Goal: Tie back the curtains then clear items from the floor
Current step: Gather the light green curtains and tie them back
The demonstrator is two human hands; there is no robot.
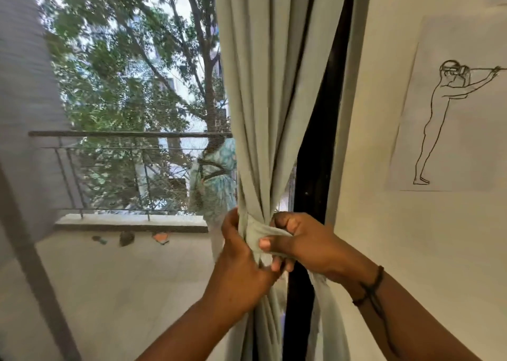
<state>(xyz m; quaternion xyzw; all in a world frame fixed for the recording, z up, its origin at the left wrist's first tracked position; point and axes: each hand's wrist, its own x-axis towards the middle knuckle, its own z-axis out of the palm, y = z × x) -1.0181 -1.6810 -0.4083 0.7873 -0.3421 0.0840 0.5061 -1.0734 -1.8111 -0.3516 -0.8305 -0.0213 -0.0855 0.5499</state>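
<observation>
Both hands are working on the grey-green curtain (269, 91), which hangs bunched up right of the window, next to the dark frame (315, 146). Left hand (241, 253) clutches the gathered folds, while right hand (299, 240) pinches the fabric band (256, 230) wrapped around the bunch. A sketch (450, 119) hangs on the right wall.

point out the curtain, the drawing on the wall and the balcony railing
curtain (263, 91): head view, on the gathered grey-green folds above the hands
drawing (450, 113): head view, on the paper sheet beside the sketched figure
balcony railing (123, 134): head view, on the top rail
</observation>
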